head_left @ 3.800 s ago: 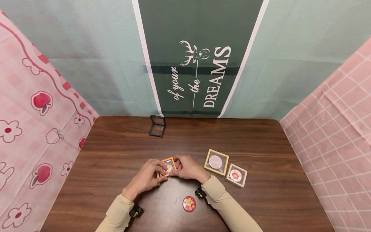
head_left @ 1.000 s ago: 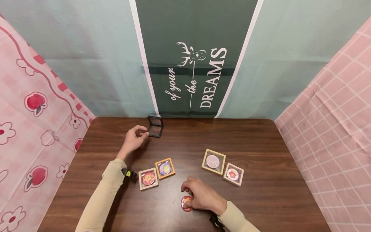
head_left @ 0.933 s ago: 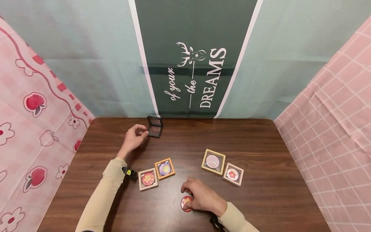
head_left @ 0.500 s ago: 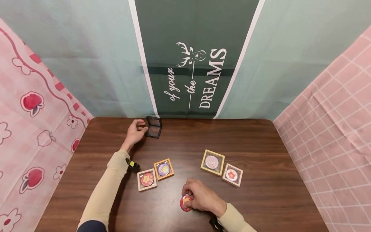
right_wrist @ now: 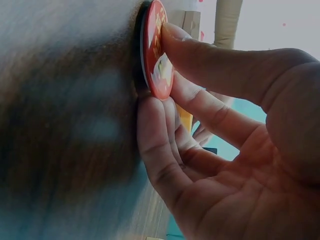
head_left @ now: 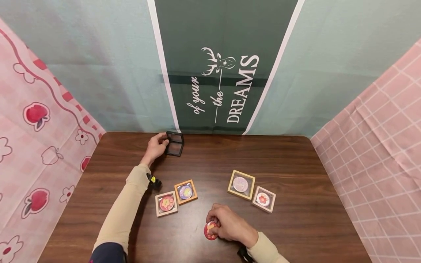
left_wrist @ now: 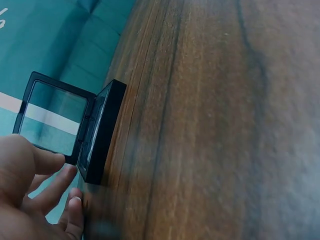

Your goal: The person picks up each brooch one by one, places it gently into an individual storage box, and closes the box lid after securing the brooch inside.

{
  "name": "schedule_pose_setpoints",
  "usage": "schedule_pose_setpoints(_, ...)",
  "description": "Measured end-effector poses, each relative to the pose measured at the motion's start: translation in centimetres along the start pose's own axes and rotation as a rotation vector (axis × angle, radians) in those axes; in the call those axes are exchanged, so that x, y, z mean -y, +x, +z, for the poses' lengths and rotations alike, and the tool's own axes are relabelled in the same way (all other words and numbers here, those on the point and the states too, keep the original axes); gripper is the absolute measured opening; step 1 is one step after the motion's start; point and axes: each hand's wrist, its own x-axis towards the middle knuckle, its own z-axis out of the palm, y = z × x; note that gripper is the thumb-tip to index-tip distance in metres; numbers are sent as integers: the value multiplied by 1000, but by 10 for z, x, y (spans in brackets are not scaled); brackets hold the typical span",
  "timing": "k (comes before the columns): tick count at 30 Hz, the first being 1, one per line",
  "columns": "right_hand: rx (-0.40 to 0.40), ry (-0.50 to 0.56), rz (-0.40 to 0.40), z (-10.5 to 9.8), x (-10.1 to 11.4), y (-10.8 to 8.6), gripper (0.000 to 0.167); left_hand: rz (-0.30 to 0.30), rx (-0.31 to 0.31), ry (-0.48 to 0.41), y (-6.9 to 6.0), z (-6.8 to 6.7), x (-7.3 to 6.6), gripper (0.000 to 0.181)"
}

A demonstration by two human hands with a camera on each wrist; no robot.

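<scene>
A black hinged display case (head_left: 174,149) stands unfolded near the table's back edge, its clear lid (left_wrist: 52,117) raised. My left hand (head_left: 156,147) pinches the lid's near edge, thumb on one side and fingers partly hidden behind it. Closer to me, a round red button badge (head_left: 209,231) with a yellow figure lies on the table. My right hand (head_left: 227,223) holds this badge, the thumb pressing on its face and the fingers at its rim. In the right wrist view the badge (right_wrist: 153,47) is seen nearly edge-on.
Left of centre, an orange frame (head_left: 189,201) with a purple badge sits beside a beige frame (head_left: 167,214) with a red one. To the right stand a yellow frame (head_left: 239,194) and a pink frame (head_left: 262,207), each holding a badge. Cloth hangs behind the brown table (head_left: 296,164).
Both hands have left the orange frame since the earliest frame. The left has reached the black case and just now taken its lid edge. The right has moved to the red badge and stays there.
</scene>
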Motion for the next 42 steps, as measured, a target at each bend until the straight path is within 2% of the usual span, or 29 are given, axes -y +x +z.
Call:
schedule_pose_setpoints(9, -3, 12, -35, 1, -1, -2, 22, 9, -3, 18, 2, 2, 0, 27)
schedule_pose_setpoints(16, 5, 45, -52, 1, -3, -3, 22, 29, 7, 97, -1, 2, -2, 23)
schedule_pose_setpoints(23, 28, 165, -40, -2, -8, -1, 23, 66, -14, 170, -6, 0, -2, 20)
schedule_pose_setpoints(28, 31, 256, -9, -2, -13, -3, 22, 65, -18, 173, -9, 3, -1, 21)
schedule_pose_setpoints(36, -2, 267, -29, -1, -17, -6, 20, 104, -18, 171, -13, 9, -3, 19)
schedule_pose_setpoints(42, -9, 289, -27, -3, -19, -7, 18, 133, 14, 185, -17, 14, -8, 20)
